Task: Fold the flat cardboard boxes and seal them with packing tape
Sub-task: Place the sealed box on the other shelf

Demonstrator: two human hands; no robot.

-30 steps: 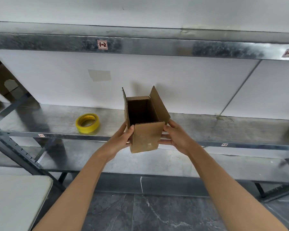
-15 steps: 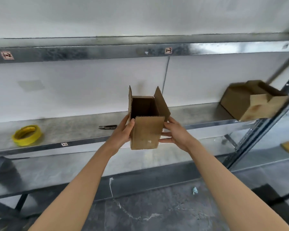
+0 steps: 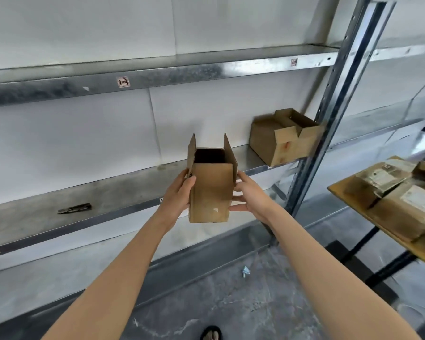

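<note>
A small erected cardboard box (image 3: 210, 192) is held in the air in front of the metal shelf (image 3: 123, 190), its top open with two side flaps standing up. My left hand (image 3: 178, 192) grips its left side, thumb across the front face. My right hand (image 3: 249, 196) holds the right side with fingers spread along the wall. A second open cardboard box (image 3: 279, 139) stands on the same shelf to the right, beside the upright post. No tape roll is in view.
A dark cutter or scissors (image 3: 75, 208) lies on the shelf at the left. A steel upright (image 3: 324, 123) divides the racks. At the right a wooden table (image 3: 400, 217) carries stacked flat cardboard. A foot in a sandal (image 3: 211, 334) shows on the grey floor.
The view has swung to the right with the box carried along. The yellow tape roll has left the frame at the left, and the second box and wooden table have come into view.
</note>
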